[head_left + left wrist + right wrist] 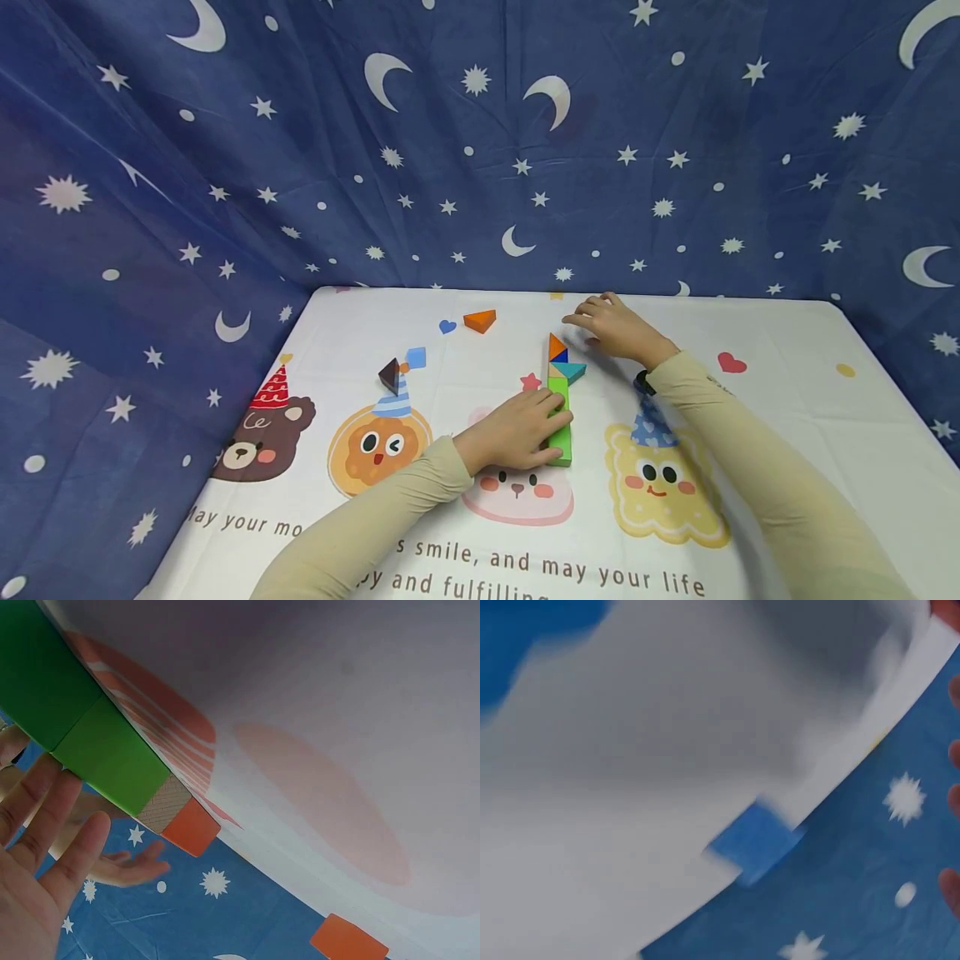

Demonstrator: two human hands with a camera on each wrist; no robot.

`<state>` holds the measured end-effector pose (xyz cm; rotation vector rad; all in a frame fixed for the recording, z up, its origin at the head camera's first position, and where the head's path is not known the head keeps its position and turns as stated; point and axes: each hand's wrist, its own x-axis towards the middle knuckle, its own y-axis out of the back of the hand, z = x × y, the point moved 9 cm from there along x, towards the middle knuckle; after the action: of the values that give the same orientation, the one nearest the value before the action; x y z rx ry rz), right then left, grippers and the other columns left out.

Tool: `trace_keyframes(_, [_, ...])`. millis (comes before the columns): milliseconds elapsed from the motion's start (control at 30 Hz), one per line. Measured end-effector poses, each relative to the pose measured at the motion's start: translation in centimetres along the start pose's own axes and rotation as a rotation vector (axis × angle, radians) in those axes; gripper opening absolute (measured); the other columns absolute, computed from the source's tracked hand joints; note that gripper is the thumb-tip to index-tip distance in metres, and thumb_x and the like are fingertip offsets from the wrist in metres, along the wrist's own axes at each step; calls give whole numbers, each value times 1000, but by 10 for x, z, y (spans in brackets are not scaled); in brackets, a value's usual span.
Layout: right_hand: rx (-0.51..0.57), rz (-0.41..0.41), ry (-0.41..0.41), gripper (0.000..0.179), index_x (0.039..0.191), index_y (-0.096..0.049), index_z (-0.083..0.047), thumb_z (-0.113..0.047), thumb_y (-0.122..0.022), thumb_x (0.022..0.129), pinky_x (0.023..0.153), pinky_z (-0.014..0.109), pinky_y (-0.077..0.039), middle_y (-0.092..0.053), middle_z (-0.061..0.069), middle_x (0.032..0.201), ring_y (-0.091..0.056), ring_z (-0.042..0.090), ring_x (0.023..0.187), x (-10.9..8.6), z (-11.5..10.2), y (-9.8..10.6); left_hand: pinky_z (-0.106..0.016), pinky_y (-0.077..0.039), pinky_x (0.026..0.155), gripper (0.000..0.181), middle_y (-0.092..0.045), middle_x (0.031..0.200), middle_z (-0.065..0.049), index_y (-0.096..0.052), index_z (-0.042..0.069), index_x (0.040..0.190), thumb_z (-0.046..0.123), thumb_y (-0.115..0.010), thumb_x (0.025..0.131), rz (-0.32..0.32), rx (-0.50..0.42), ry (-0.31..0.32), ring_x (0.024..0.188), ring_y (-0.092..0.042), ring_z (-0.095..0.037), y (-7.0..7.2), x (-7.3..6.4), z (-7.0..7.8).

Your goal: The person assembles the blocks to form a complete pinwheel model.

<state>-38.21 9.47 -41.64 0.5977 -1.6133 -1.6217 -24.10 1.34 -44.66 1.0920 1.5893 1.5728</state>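
Observation:
My left hand (517, 429) rests on green blocks (559, 442) in the middle of the table. In the left wrist view its fingers (54, 814) lie fairly straight along the light green block (112, 761) and a darker green one (45, 675). Lined up beyond them are a teal triangle block (573, 372), a small dark blue piece (559, 357) and an orange triangle block (556, 346). My right hand (618, 327) hovers behind this row with loosely spread fingers and no block in them. Its fingertips (951, 889) show at the right wrist view's edge.
Left of the row lie another orange block (481, 322), a dark triangular block (389, 377) and a light blue square piece (416, 357). A blue block (756, 841) overlaps the table edge in the right wrist view. A starry blue curtain (465, 225) hangs behind the white printed tablecloth (787, 350).

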Motion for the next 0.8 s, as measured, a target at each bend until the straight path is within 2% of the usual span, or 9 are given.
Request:
trace_keyframes(100, [-46, 0, -47, 49, 115, -64, -13, -11, -81, 70, 90, 55, -41, -65, 11, 106, -57, 32, 104, -12, 19, 3, -26, -42, 88, 40, -49, 110, 1, -51, 17, 116, 47, -51, 89, 4, 2, 1, 97, -45, -13, 1, 0, 0])
trace_keyframes(267, [-105, -57, -140, 45, 111, -65, -12, -15, -82, 69, 93, 60, -37, -63, 13, 107, -54, 33, 106, -34, 50, -3, -26, -41, 90, 40, -49, 111, 0, -52, 17, 116, 46, -51, 89, 2, -2, 8, 98, -45, -14, 1, 0, 0])
trace_keyframes(433, [-154, -104, -162, 44, 109, -65, -10, -16, -82, 68, 93, 61, -37, -63, 14, 104, -54, 34, 103, -47, 67, -11, -26, -41, 91, 40, -49, 111, 0, -52, 17, 117, 46, -51, 90, -4, -4, 11, 99, -45, -14, 2, 0, 0])
trace_keyframes(633, [-174, -144, -175, 38, 108, -66, -10, -9, -78, 72, 91, 62, -39, -67, 13, 100, -58, 34, 98, -47, 79, -26, -26, -42, 89, 38, -49, 110, 1, -50, 17, 116, 46, -50, 90, -7, 6, 12, 98, -45, -13, 1, 0, 0])
trace_keyframes(800, [-167, -149, -155, 35, 107, -66, -12, -7, -76, 75, 91, 62, -40, -69, 11, 101, -60, 32, 98, -33, 75, -35, -25, -42, 89, 38, -49, 110, 1, -50, 18, 116, 46, -49, 90, -7, 2, 8, 99, -44, -13, 1, 0, 1])
